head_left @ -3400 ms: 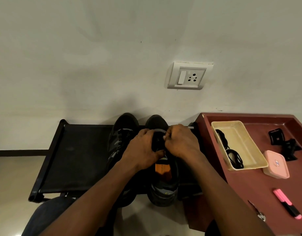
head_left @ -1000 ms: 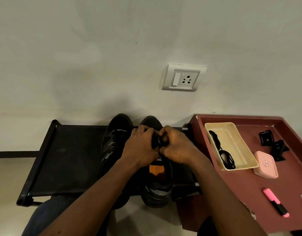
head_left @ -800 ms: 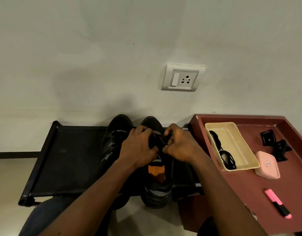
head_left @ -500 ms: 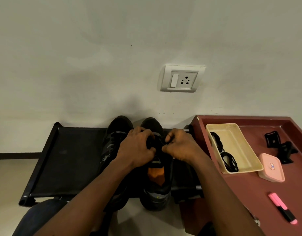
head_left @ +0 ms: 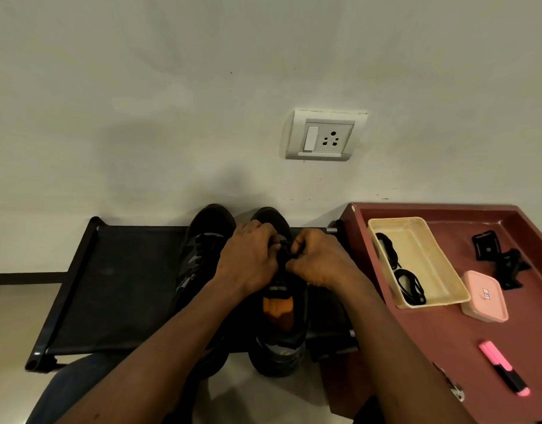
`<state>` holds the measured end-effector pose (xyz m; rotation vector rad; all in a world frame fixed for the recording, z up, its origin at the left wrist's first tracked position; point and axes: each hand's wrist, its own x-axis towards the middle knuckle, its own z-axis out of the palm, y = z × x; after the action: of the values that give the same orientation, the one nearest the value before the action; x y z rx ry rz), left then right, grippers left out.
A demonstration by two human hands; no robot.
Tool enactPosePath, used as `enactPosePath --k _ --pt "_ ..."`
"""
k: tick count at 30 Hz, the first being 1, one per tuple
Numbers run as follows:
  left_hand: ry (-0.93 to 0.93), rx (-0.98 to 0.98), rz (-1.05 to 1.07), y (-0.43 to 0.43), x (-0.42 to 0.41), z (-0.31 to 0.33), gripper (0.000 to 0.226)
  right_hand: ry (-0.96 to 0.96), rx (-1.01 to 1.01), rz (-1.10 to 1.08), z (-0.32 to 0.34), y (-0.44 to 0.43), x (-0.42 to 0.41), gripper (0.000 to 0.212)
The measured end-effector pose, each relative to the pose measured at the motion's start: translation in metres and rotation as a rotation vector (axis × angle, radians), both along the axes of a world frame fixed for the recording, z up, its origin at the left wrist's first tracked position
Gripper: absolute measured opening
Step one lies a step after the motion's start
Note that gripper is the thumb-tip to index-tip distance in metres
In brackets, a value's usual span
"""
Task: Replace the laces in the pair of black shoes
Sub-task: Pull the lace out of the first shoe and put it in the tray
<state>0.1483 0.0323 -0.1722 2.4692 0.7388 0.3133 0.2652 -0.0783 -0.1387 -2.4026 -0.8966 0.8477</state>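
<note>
Two black shoes stand side by side on a low black rack (head_left: 116,289), toes to the wall. The left shoe (head_left: 202,249) is partly behind my forearm. The right shoe (head_left: 279,325) shows an orange insole. Over its lacing area, my left hand (head_left: 248,264) and my right hand (head_left: 318,264) meet, fingers curled, pinching a black lace (head_left: 286,250) between them. The lace itself is mostly hidden by my fingers. More black laces (head_left: 401,270) lie in a cream tray (head_left: 441,270) to the right.
A maroon table (head_left: 447,338) stands to the right with the tray, a pink box (head_left: 484,296), a pink highlighter (head_left: 505,371) and black clips (head_left: 496,255). A wall socket (head_left: 325,136) is above the shoes. My knee (head_left: 80,384) is at the bottom left.
My hands have stayed on the right shoe's lacing, with small finger shifts; the right hand drew slightly apart from the left. The view wobbled a little.
</note>
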Motion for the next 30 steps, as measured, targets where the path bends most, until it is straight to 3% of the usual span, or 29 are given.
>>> enactPosePath --k 3,7,9,11,15,20,24,30 --pt "-0.139 -0.195 0.117 0.011 -0.001 0.003 0.006 -0.008 -0.011 -0.018 -0.001 -0.001 0.001 0.025" --pt "-0.305 -0.799 0.290 0.020 -0.002 0.008 0.013 0.003 -0.011 -0.030 -0.002 -0.003 0.004 0.026" --pt "-0.308 -0.967 0.272 0.019 -0.003 0.011 0.014 0.030 0.001 -0.036 -0.003 -0.002 0.004 0.026" --pt "-0.280 -0.894 0.182 0.019 -0.005 0.011 0.011 0.042 0.001 -0.023 -0.005 0.001 0.002 0.026" --pt "-0.008 -0.232 -0.003 0.019 -0.007 0.008 0.011 0.043 0.005 -0.027 -0.008 0.002 0.002 0.026" --pt "-0.022 -0.073 0.016 0.016 -0.007 0.003 0.010 0.046 -0.011 -0.025 -0.009 0.004 0.004 0.025" --pt "-0.231 -0.256 0.150 0.018 -0.007 0.008 0.016 0.047 -0.018 -0.032 -0.011 0.004 0.007 0.025" --pt "-0.536 -1.012 0.416 0.026 -0.007 0.022 0.024 0.050 -0.023 -0.030 -0.013 0.005 0.007 0.023"
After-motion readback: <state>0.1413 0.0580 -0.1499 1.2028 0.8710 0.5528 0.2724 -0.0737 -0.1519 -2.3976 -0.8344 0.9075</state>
